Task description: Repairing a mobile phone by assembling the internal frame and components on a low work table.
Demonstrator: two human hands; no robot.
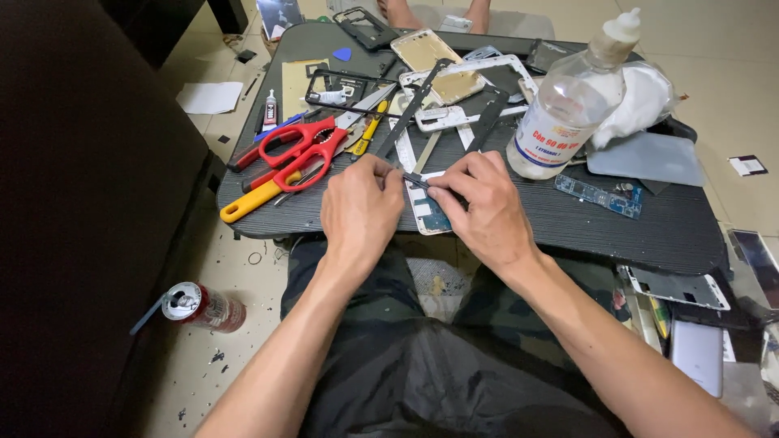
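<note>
One view is given, from the head camera, looking down on a low, dark, rounded table with a ribbed top (568, 223) that is crowded with parts and tools. Pale floor tiles (730, 73) are seen around the table, and a dark cabinet side (81, 203) fills the left of the picture. A red and silver drink can (203, 306) is lying on the floor beside the person's left leg. On the table, red-handled scissors (304, 150) are laid over a yellow-handled tool (258, 199), a clear plastic bottle with a white cap and red-printed label (568, 105) is stood at the right, a small blue circuit board (599, 195) is lying just in front of it, and several white and black phone frames (454, 89) are piled behind.

At the near edge of the table, a white phone frame with a blue-green board inside (426, 212) is lying flat, touching both hands. The left hand (361, 207) is closed, with fingertips pinched near the frame's top. The right hand (483, 203) is pressed on the frame's right side, and a thin dark tool (414, 180) is pinched between the two hands; which hand grips it cannot be told
</note>
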